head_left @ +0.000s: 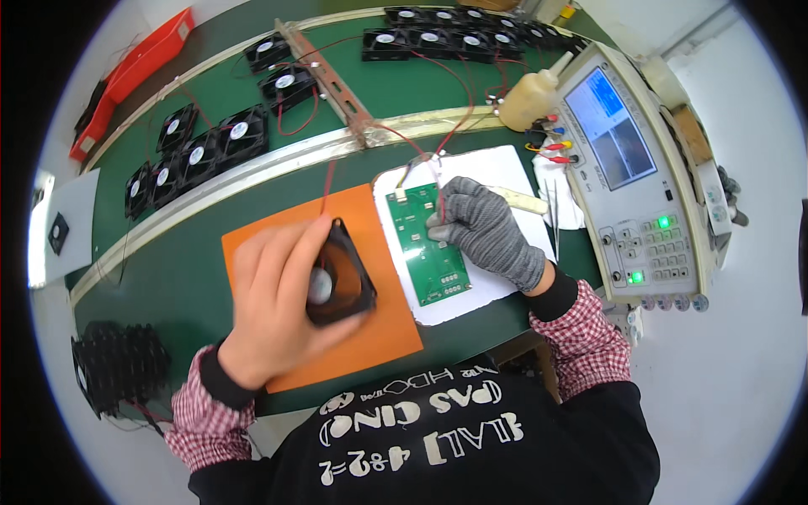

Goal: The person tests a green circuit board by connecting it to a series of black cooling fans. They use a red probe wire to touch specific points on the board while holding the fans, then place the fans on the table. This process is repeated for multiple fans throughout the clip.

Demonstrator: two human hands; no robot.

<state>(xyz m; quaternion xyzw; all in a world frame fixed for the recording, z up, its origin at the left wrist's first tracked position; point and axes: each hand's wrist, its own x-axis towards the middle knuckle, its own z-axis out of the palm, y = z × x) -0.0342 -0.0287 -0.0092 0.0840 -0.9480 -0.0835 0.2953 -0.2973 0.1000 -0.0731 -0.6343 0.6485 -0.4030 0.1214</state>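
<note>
My left hand [273, 295], bare, grips a black square cooling fan [321, 286] by its left side, tilted up over an orange mat [383, 337]. The fan's pale round hub label shows beside my fingers. My right hand [488, 227] wears a grey knitted glove. Its thumb and forefinger are pinched on a thin red wire [439, 198] above a green circuit board [429, 265]. The wire's tip is hidden by the fingers. Beneath the board lies a white pad [509, 301]; a white connector [401, 194] sits at the board's far left corner.
Several black fans [198, 158] stand beyond a pale rail [210, 185], and more are stacked at the left [122, 362]. A rusty metal bar [332, 88] crosses the far bench. A bench instrument [619, 160] with a lit screen, a squeeze bottle [528, 99] and tweezers [553, 215] occupy the right.
</note>
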